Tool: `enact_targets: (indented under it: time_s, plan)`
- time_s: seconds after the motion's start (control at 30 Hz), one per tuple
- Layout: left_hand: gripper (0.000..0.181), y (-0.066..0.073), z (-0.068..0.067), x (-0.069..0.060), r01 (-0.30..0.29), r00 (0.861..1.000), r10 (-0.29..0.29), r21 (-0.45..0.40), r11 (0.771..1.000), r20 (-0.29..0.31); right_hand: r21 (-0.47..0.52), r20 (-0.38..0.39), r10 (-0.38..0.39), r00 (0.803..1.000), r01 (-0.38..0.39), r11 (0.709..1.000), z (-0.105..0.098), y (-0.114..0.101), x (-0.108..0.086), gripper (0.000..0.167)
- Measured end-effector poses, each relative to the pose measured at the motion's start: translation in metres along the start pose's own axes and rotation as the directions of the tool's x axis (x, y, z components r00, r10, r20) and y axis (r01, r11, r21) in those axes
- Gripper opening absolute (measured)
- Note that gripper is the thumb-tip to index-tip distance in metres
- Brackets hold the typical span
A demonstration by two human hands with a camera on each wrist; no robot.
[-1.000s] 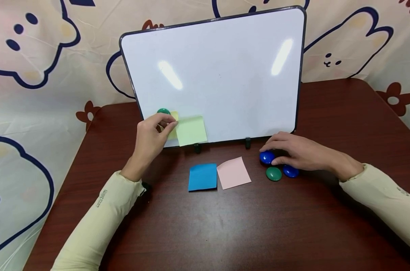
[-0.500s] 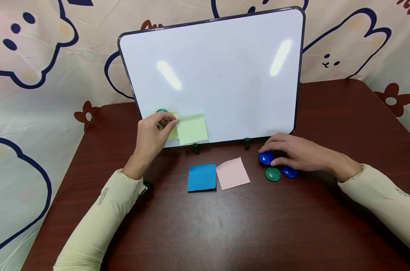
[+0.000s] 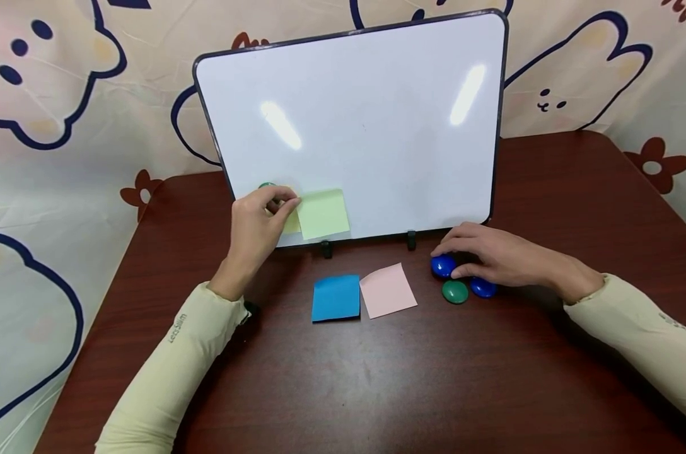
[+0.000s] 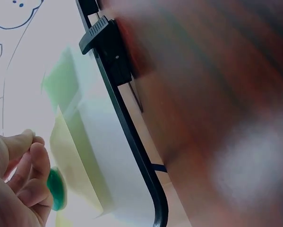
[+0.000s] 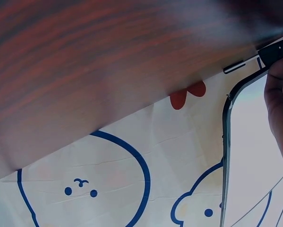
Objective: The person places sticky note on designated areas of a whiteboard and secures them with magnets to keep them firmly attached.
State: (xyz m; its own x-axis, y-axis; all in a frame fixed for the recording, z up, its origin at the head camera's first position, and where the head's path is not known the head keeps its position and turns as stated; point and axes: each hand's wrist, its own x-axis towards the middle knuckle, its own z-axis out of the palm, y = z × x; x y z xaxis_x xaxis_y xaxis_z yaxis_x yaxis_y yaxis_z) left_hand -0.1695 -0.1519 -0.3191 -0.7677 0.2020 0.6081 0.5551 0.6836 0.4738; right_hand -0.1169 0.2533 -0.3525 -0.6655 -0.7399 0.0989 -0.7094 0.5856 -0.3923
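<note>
My left hand (image 3: 256,221) pinches the upper left corner of a light green sticky note (image 3: 324,214) against the lower left of the whiteboard (image 3: 371,113). Partly behind that hand is a yellow sticky note (image 3: 292,222) on the board. A green round magnet (image 4: 57,189) shows beside the yellow note in the left wrist view; the hand mostly covers it in the head view. On the right, my right hand (image 3: 493,252) grips a blue round magnet (image 3: 443,266) between thumb and fingers, at the table. Close by lie a green magnet (image 3: 455,292) and another blue magnet (image 3: 483,287).
A blue sticky note (image 3: 336,298) and a pink sticky note (image 3: 388,291) lie side by side on the dark wooden table (image 3: 343,378). Black clips (image 3: 326,249) support the whiteboard's lower edge. A patterned cloth (image 3: 150,126) hangs behind.
The light green note has shifted slightly right and up along the board with my left hand. My right hand stays at the blue magnet. The head view has drifted a little.
</note>
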Motion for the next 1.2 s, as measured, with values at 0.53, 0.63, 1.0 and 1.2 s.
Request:
enact_targets:
  time_s: [0.53,0.63,1.0,1.2]
  plan:
    - [0.015,0.007,0.011,0.005,0.087,0.995,-0.085,0.029,0.996,-0.044,0.014,0.008,0.017,1.000,-0.017,1.000,0.000,-0.002,0.001,0.039]
    - [0.015,0.009,0.011,0.006,0.103,0.993,-0.101,0.030,0.994,-0.053,0.011,0.005,0.012,1.000,-0.013,1.000,0.000,-0.002,0.000,0.039]
    - [0.014,0.012,0.014,0.008,0.133,0.989,-0.130,0.032,0.991,-0.070,0.011,0.014,0.014,1.000,-0.014,1.000,0.000,-0.002,0.000,0.039]
    - [0.015,0.012,0.015,0.009,0.132,0.989,-0.129,0.037,0.991,-0.075,0.008,0.013,0.015,1.000,-0.015,1.000,0.000,-0.002,0.000,0.039]
